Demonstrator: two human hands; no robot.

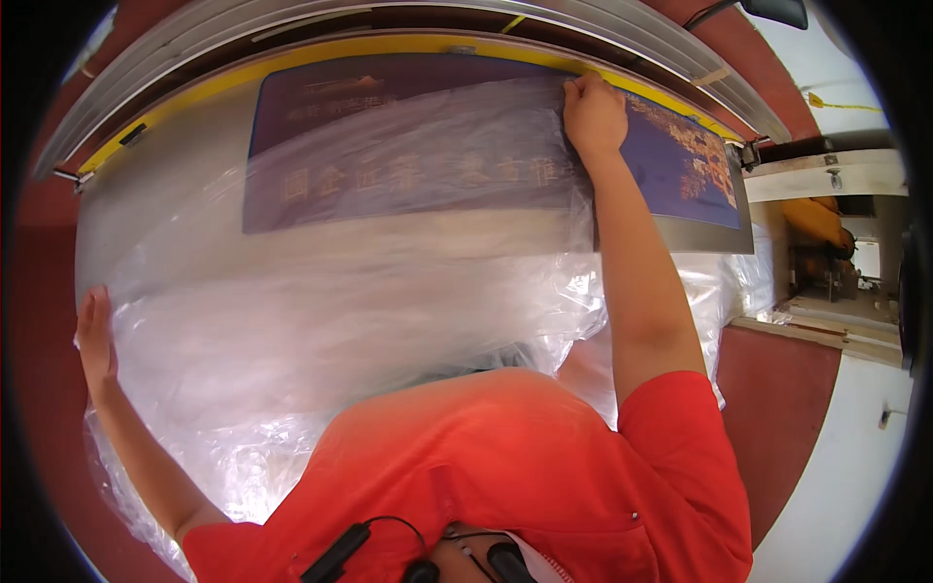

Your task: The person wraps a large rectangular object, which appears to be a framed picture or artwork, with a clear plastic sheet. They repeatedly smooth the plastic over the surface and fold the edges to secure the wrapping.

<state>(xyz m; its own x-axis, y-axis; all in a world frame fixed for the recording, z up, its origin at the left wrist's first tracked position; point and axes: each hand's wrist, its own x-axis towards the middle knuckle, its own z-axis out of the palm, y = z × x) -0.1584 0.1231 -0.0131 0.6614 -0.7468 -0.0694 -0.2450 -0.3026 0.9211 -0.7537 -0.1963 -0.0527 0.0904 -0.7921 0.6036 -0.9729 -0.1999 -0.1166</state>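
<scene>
Mostly left of right hand [596, 115], plastic film [340, 311]

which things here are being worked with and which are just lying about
Being worked with:
clear plastic sheet, pinched in the right hand
printed blue panel, partly under it
left hand, at the sheet's left edge

Just about:
black corded device on the red shirt
yellow strip, upper right

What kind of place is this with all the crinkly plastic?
It looks like a workshop, perhaps one for signs: there's a big printed blue panel, clear plastic film partly covering it, and long silver metal rails behind.
</scene>
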